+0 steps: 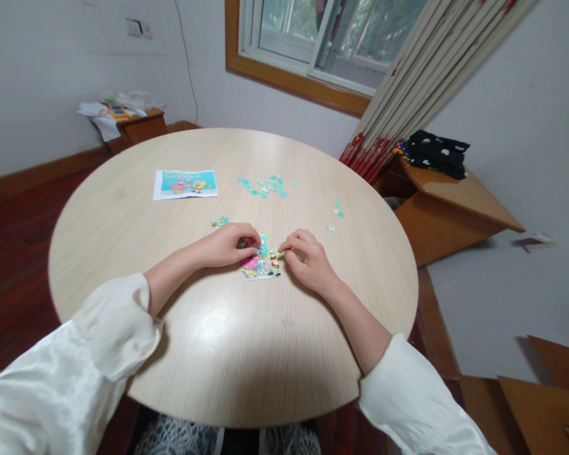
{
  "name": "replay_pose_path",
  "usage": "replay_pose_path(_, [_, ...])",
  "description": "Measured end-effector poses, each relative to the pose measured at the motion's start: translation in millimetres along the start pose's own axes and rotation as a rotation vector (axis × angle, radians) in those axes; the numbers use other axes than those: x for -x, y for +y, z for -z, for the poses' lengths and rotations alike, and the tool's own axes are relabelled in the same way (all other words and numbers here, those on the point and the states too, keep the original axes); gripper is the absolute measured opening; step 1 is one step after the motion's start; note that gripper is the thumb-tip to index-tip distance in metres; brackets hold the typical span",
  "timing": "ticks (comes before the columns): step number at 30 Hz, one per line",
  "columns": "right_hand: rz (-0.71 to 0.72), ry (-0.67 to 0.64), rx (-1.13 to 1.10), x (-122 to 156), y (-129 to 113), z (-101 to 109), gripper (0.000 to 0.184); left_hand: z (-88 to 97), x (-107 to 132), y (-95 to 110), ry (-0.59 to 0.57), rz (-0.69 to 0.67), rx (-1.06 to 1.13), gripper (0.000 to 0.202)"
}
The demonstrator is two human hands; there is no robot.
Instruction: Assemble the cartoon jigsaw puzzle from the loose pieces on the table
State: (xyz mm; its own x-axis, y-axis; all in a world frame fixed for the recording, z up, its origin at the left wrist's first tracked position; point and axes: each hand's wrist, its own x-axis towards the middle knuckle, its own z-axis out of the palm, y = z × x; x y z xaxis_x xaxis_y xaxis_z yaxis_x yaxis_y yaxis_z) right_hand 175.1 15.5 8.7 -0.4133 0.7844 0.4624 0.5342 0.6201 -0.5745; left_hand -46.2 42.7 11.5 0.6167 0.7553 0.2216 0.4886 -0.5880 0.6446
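A partly joined jigsaw puzzle with pink and yellow cartoon figures lies flat on the round table, between my hands. My left hand reaches over its upper left part, thumb and fingers curled in close to the surface. What lies between those fingertips is too small to make out. At the puzzle's right edge, my right hand pinches a small teal jigsaw piece, mostly covered by the fingertips. A few colourful loose pieces lie just beyond my left wrist.
A pile of teal puzzle pieces is spread farther back on the table. To its left lies a printed picture sheet. Several stray pieces sit toward the right. A wooden stool with dark cloth stands beyond the right edge.
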Motion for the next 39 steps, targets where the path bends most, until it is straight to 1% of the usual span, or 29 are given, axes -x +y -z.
replay_pose_path(4, [-0.128,0.117,-0.004,-3.7,17.6,4.6,0.02,-0.6,0.0,1.7,-0.019,0.002,0.007,0.015])
replay_pose_path(7, [-0.183,0.164,-0.01,-4.9,27.5,5.5,0.02,-2.9,0.2,2.9,-0.041,-0.015,0.021,0.014])
replay_pose_path(9, [-0.199,0.174,-0.017,-5.0,31.3,4.7,0.019,-4.8,-0.1,3.1,-0.026,-0.04,0.032,0.014])
replay_pose_path(10, [-0.208,0.168,-0.02,-5.0,32.4,4.0,0.019,-5.4,-0.4,2.8,0.004,-0.05,0.031,0.013])
replay_pose_path(12, [-0.224,0.154,-0.022,-5.2,34.0,2.9,0.019,-5.2,-1.2,1.0,0.115,-0.041,0.01,0.013])
replay_pose_path(15, [-0.231,0.155,-0.028,-5.9,35.1,3.0,0.018,0.3,-2.1,-4.6,0.327,0.066,-0.052,0.014])
replay_pose_path(17, [-0.233,0.167,-0.041,-6.4,35.1,4.5,0.018,6.4,-2.2,-9.1,0.438,0.153,-0.099,0.014])
replay_pose_path(19, [-0.236,0.139,-0.063,-6.2,33.9,6.3,0.018,12.3,-2.4,-12.9,0.506,0.231,-0.133,0.013])
replay_pose_path(21, [-0.227,0.062,-0.086,-5.0,31.2,7.7,0.018,16.0,-2.7,-15.7,0.539,0.3,-0.15,0.013])
replay_pose_path(24, [-0.178,-0.072,-0.108,-2.2,25.9,8.0,0.019,17.1,-3.1,-19.2,0.576,0.371,-0.184,0.013])
replay_pose_path(27, [-0.139,-0.119,-0.102,-0.8,22.9,6.9,0.017,16.4,-2.4,-25.1,0.558,0.425,-0.217,0.016])
replay_pose_path(29, [-0.146,-0.098,-0.088,-1.2,23.3,6.5,0.017,16.5,-1.4,-31.0,0.517,0.444,-0.221,0.017])
replay_pose_path(31, [-0.164,-0.057,-0.07,-2.0,24.8,6.7,0.017,17.1,-0.5,-37.4,0.498,0.426,-0.226,0.017])
replay_pose_path(34, [-0.18,-0.015,-0.05,-2.6,26.5,7.6,0.017,17.9,0.1,-44.9,0.508,0.403,-0.246,0.017])
replay_pose_path(37, [-0.181,-0.009,-0.046,-2.3,26.5,8.1,0.017,18.8,0.2,-48.8,0.512,0.428,-0.247,0.018])
replay_pose_path(39, [-0.182,-0.006,-0.046,-2.1,26.2,8.1,0.017,20.9,0.6,-50.7,0.533,0.442,-0.225,0.017])
